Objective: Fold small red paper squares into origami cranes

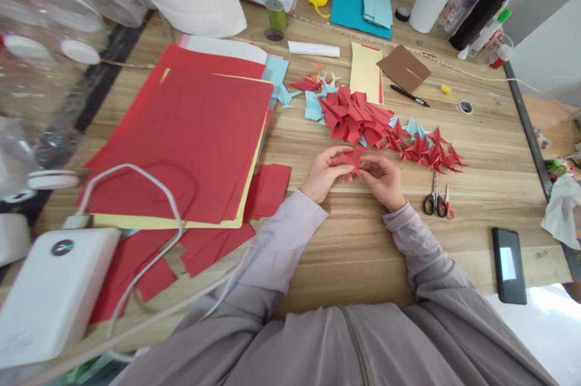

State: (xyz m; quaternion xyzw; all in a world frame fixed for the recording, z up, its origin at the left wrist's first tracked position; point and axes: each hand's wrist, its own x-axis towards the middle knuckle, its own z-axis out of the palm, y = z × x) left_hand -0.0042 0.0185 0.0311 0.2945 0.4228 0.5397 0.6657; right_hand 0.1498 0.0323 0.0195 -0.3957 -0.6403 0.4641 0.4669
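Note:
Between my hands is a small folded red paper piece (353, 158), its exact shape partly covered by my fingers. My left hand (323, 173) pinches its left side, thumb on top. The fingers of my right hand (382, 177) are closed on its right side. Just beyond my hands lies a heap of folded red paper pieces (354, 117) with a few light blue ones among it. Right of the heap stand pointed red paper cranes (433, 150) mixed with light blue cranes (412, 127).
Large red sheets (204, 138) and cut red paper pieces (272, 189) lie at left, beside a white power bank (54, 295) with a cable. Black-handled scissors (436, 201) and a phone (508, 265) are at right. A pen (409, 95) and brown paper (403, 68) lie farther back.

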